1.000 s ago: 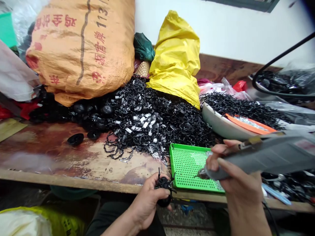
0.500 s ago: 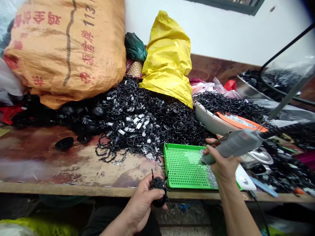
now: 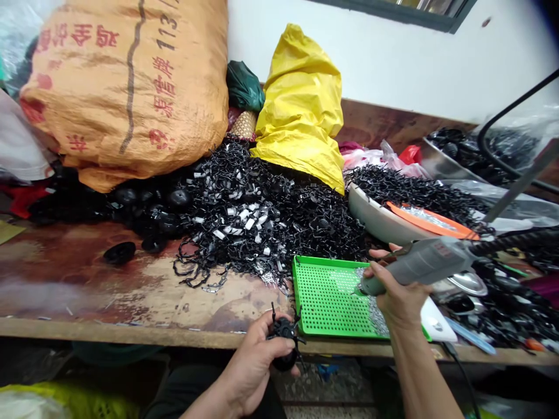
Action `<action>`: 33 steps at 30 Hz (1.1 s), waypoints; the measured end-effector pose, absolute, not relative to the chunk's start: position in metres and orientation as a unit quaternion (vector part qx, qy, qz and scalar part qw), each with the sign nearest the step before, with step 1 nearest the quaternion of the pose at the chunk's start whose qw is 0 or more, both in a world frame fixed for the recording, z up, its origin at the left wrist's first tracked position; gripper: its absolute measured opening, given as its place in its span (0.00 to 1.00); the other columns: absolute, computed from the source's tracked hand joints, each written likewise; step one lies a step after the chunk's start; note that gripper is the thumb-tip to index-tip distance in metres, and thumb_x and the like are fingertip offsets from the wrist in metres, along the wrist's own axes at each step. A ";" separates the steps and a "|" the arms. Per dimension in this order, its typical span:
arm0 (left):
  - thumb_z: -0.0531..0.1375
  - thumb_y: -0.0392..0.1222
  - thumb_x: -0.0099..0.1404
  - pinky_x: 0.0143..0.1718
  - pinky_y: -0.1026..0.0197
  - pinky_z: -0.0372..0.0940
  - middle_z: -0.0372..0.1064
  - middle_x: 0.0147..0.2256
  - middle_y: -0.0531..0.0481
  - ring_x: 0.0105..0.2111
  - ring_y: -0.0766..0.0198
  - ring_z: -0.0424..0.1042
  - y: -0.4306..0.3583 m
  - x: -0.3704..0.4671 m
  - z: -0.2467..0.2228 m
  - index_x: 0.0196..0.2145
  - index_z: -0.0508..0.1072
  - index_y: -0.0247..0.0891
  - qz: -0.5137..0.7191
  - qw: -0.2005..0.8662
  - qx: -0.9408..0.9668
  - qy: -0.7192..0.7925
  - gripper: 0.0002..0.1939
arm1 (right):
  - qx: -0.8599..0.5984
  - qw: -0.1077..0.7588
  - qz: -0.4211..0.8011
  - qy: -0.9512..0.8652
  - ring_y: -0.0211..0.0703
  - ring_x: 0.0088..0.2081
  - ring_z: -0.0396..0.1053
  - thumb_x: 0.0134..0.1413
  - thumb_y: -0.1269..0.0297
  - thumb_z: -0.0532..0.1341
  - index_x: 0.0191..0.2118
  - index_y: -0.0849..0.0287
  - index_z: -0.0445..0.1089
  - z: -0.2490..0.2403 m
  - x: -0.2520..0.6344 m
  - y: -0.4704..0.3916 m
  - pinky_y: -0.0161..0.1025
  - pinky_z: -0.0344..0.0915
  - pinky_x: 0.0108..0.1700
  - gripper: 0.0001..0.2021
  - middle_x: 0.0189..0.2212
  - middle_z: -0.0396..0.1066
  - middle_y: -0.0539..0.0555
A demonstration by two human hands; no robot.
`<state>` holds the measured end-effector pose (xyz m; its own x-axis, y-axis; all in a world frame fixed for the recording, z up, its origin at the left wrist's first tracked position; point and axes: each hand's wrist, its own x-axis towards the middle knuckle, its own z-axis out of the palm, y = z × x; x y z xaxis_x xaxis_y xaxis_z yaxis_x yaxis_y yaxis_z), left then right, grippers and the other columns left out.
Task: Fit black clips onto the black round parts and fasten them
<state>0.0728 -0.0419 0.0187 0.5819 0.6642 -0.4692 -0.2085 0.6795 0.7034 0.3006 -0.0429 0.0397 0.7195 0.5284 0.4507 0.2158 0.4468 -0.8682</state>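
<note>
Between the thumb and fingers of my left hand (image 3: 257, 361) is a small black plastic part with thin legs (image 3: 285, 334), like a toy spider, just off the table's front edge. My right hand (image 3: 399, 299) grips a grey electric screwdriver (image 3: 419, 262), its tip pointing down and left over a green perforated tray (image 3: 325, 311). Small silvery screws (image 3: 376, 314) lie in the tray's right part, close to the tip. Whether the tip touches a screw, I cannot tell.
Behind the tray spreads a heap of black and white plastic parts (image 3: 248, 215). An orange sack (image 3: 131, 87) and a yellow bag (image 3: 301, 110) stand behind it. To the right are a white basin (image 3: 371, 215) of black parts, an orange dish (image 3: 437, 222) and a blue-handled tool (image 3: 471, 336).
The whole view has shifted slightly. Both hands keep their holds, and the screwdriver stays over the screws in the tray.
</note>
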 end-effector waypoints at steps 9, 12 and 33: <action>0.54 0.30 0.50 0.23 0.62 0.61 0.58 0.24 0.55 0.23 0.68 0.62 -0.044 0.073 0.016 0.34 0.61 0.35 0.264 0.848 0.296 0.351 0.11 | -0.431 0.797 0.177 -0.383 0.34 0.19 0.62 0.38 0.75 0.58 0.42 0.56 0.62 0.082 0.266 -0.060 0.38 0.59 0.23 0.19 0.30 0.67 0.49; 0.54 0.31 0.51 0.22 0.64 0.60 0.58 0.24 0.54 0.23 0.69 0.61 -0.045 0.075 0.018 0.33 0.61 0.35 0.264 0.851 0.300 0.343 0.09 | -0.368 0.800 0.262 -0.395 0.33 0.18 0.60 0.39 0.72 0.57 0.42 0.54 0.61 0.093 0.239 -0.064 0.38 0.58 0.21 0.18 0.30 0.65 0.48; 0.57 0.31 0.46 0.20 0.68 0.54 0.57 0.23 0.55 0.24 0.69 0.57 -0.045 0.073 0.028 0.30 0.63 0.36 0.253 0.842 0.355 0.318 0.10 | -0.353 0.729 0.333 -0.483 0.33 0.15 0.60 0.42 0.70 0.58 0.40 0.51 0.58 0.079 0.186 -0.060 0.36 0.61 0.17 0.16 0.21 0.61 0.44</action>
<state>0.0734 -0.0449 0.0278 0.6699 0.6520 -0.3553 -0.2001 0.6193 0.7592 0.1860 -0.0603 0.0787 0.3122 0.8261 0.4691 -0.1454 0.5296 -0.8357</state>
